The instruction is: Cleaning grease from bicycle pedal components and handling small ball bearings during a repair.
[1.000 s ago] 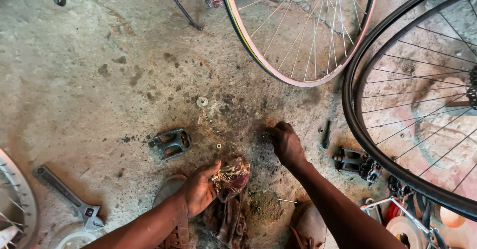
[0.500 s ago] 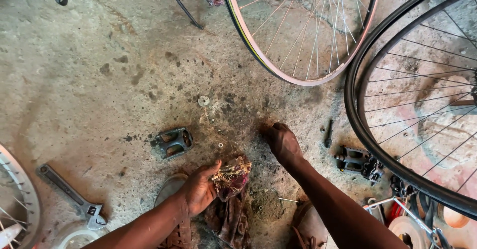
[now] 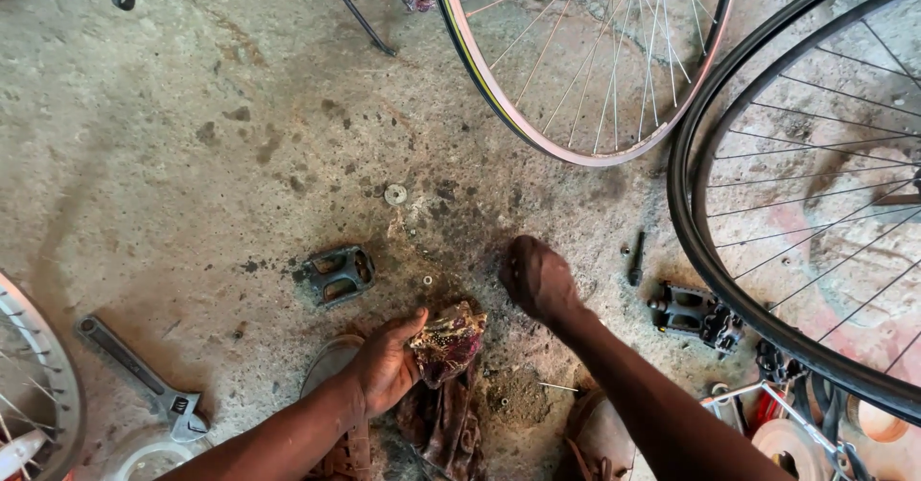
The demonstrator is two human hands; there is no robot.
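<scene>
My left hand [image 3: 384,366] is shut on a crumpled, dirty patterned rag [image 3: 449,339], held just above a darker cloth [image 3: 443,423] on the floor. My right hand [image 3: 537,280] reaches down to the stained concrete, knuckles up. Its fingers are bunched against the ground and hidden from above, so I cannot see whether they pinch anything. A black bicycle pedal [image 3: 334,275] lies left of both hands. A second pedal [image 3: 693,313] lies to the right of my right hand. A small washer [image 3: 395,194] and a tiny nut [image 3: 427,280] rest on the floor nearby.
A pale-rimmed spoked wheel [image 3: 499,107] stands at the top. A black-tyred wheel [image 3: 700,251] stands at the right, and another rim [image 3: 38,385] at the left edge. An adjustable wrench [image 3: 144,380] lies lower left. A short bolt [image 3: 635,258] lies right of my hand, with cluttered parts at the lower right.
My right hand has crept slightly to the left along the floor. My left hand still holds the rag in the same spot.
</scene>
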